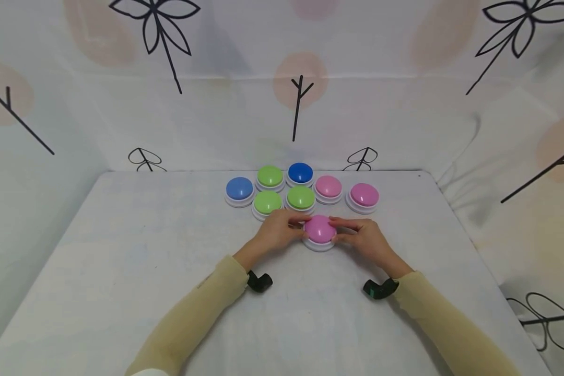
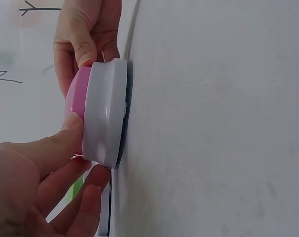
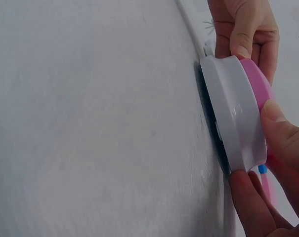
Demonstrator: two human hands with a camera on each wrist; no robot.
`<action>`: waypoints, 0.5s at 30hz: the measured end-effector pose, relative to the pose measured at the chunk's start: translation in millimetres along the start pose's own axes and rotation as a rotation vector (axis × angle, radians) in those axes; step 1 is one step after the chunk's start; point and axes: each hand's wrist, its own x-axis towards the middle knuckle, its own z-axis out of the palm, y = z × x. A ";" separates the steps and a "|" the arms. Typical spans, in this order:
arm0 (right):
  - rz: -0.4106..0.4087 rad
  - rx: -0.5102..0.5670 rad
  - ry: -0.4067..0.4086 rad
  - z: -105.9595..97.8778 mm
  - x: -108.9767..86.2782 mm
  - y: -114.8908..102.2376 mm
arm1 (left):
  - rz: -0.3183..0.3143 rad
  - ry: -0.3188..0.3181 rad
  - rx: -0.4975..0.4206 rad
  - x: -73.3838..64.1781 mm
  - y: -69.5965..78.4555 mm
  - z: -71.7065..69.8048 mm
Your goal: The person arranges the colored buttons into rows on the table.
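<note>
Between my two hands sits a round push button (image 1: 320,230) with a domed pink top and a white base. My left hand (image 1: 279,228) pinches its left side, thumb against the pink dome. From the opposite side my right hand (image 1: 364,237) grips it, with the thumb (image 3: 275,116) on the dome's edge and fingertips along the white base (image 3: 233,108). In the left wrist view the base (image 2: 105,113) stands close over the table, a dark shadow under it. Just behind my left fingers are two green buttons (image 1: 267,202).
Behind the hands, more buttons stand on the white table (image 1: 169,292): a third green button (image 1: 270,176), a dark blue button (image 1: 300,173), a lighter blue button (image 1: 239,188) at left, and two pink buttons (image 1: 364,195) at right. A patterned cloth (image 1: 244,120) hangs beyond the back edge.
</note>
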 end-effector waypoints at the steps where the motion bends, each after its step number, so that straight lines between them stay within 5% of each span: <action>1: 0.001 0.001 0.002 1.6 -0.5 -0.6 | -0.001 -0.004 0.004 -1.1 -0.6 -1.5; 15: -0.017 0.008 0.019 23.8 -2.8 -16.4 | -0.015 -0.022 0.017 -17.7 -10.0 -20.2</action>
